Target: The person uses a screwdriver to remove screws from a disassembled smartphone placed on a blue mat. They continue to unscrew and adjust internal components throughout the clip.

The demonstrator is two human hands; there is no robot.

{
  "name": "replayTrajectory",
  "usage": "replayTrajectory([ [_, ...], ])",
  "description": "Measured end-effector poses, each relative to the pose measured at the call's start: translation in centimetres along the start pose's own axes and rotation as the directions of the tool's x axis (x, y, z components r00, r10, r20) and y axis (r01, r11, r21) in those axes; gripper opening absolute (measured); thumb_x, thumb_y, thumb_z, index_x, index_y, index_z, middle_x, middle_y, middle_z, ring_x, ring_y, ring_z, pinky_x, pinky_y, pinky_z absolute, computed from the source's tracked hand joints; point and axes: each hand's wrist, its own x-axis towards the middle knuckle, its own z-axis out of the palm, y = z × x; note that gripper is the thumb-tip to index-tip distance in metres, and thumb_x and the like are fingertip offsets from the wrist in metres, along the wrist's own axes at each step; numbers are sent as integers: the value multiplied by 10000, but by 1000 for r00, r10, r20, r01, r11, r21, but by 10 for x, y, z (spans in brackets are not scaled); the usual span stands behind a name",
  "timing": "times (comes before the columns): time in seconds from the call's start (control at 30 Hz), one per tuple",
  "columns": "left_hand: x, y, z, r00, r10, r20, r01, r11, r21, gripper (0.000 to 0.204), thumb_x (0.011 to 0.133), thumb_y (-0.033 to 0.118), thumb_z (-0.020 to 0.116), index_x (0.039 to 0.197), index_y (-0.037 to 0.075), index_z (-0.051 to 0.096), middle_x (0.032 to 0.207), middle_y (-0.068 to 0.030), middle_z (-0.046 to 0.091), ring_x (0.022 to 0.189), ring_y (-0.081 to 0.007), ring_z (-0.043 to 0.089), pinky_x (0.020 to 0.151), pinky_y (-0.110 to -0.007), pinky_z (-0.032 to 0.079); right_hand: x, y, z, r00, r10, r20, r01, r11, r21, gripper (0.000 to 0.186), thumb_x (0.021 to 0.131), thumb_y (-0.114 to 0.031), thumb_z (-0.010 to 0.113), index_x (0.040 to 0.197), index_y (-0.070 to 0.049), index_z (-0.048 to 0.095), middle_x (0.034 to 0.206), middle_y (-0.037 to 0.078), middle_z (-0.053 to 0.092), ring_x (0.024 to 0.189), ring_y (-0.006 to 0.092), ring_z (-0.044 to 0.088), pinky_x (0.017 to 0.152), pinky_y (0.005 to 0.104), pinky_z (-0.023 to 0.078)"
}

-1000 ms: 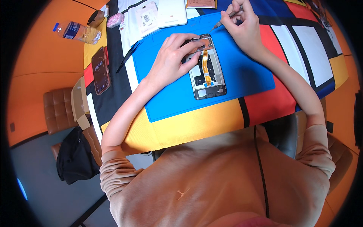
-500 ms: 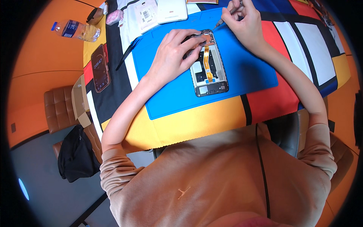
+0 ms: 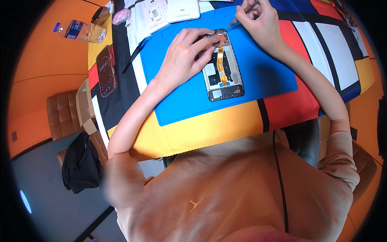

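The opened phone (image 3: 223, 70) lies flat on the blue mat (image 3: 258, 68), light, stiff and fragile inside; hold it by its outer frame, never the orange ribbon cable (image 3: 220, 64). Your left hand (image 3: 183, 54) presses its top edge, fingers spread flat. Your right hand (image 3: 258, 22), above the phone, pinches a thin tool (image 3: 238, 18). The tool's upper end is cut off, and your fingers hide the phone's top corner.

Opened phone (image 3: 222, 70), flat, perhaps backless

Two phones (image 3: 222, 66) (image 3: 106, 70); one bottle (image 3: 78, 31); one mat (image 3: 266, 72).
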Motion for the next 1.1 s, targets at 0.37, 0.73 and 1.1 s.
replayTrajectory([
  [0.37, -1, -1, 0, 1000, 11, -3, -11, 1000, 4, 259, 952, 170, 694, 1191, 86, 749, 1263, -76, 672, 1153, -250, 596, 942, -364, 535, 0, 0, 0, 1000, 7, 23, -7, 1000, 8, 244, 875, -11, 673, 946, -71, 448, 706, -1, 558, 578, 50, 497, 527, 237, 404],
  [0.73, -1, -2, 0, 1000, 9, 6, -9, 1000, 11, 258, 961, 182, 685, 1191, 87, 749, 1280, -77, 666, 1169, -252, 591, 966, -376, 527, -1, -3, 0, 999, 19, 32, -18, 999, -34, 233, 879, -27, 675, 951, -66, 457, 704, 2, 558, 576, 61, 516, 535, 246, 423],
  [1.1, 0, -2, 2, 997, 40, -60, -39, 999, 8, 225, 945, 171, 691, 1154, 115, 755, 1193, -72, 678, 1083, -242, 612, 930, -370, 524, 7, -17, -8, 937, -260, 231, 310, 926, -216, 220, 860, -44, 686, 963, -58, 492, 700, 53, 548, 565, 166, 582, 538, 297, 455],
])
